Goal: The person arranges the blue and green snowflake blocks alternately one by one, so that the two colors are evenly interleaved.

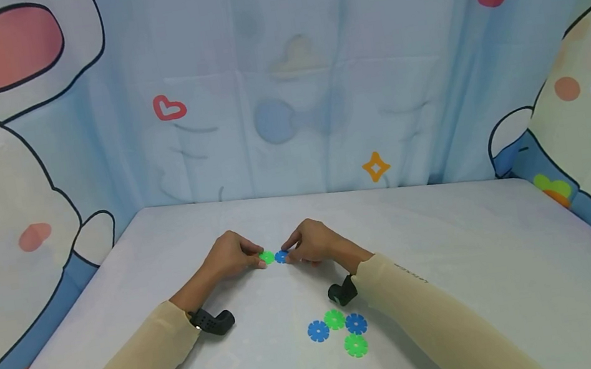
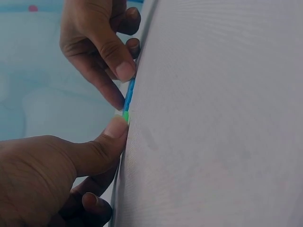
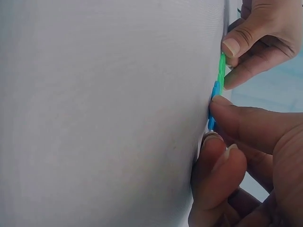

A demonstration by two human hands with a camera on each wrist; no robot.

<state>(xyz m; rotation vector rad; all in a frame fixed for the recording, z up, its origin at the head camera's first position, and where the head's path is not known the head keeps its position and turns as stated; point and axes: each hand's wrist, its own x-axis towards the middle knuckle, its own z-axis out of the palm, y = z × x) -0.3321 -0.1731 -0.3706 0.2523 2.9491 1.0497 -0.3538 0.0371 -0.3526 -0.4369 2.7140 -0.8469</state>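
Between thumb and fingers my left hand [image 1: 233, 255] pinches a green notched disc [image 1: 267, 257] by its left side. Facing it, my right hand [image 1: 315, 243] pinches a blue notched disc [image 1: 281, 256] by its right side. Both discs are near the tabletop, edge to edge. Seen edge-on in the right wrist view, the blue disc [image 3: 214, 90] meets the green disc [image 3: 221, 71] and seems to overlap its rim slightly. In the left wrist view the blue disc [image 2: 128, 94] lines up with the green one [image 2: 125, 116], mostly hidden by the left thumb.
Closer to me on the white table [image 1: 457, 288] lie more notched discs: a green one [image 1: 334, 319], a blue one [image 1: 318, 330], another blue one [image 1: 356, 323] and a lower green one [image 1: 356, 345]. A blue printed curtain [image 1: 290, 147] hangs behind the table.
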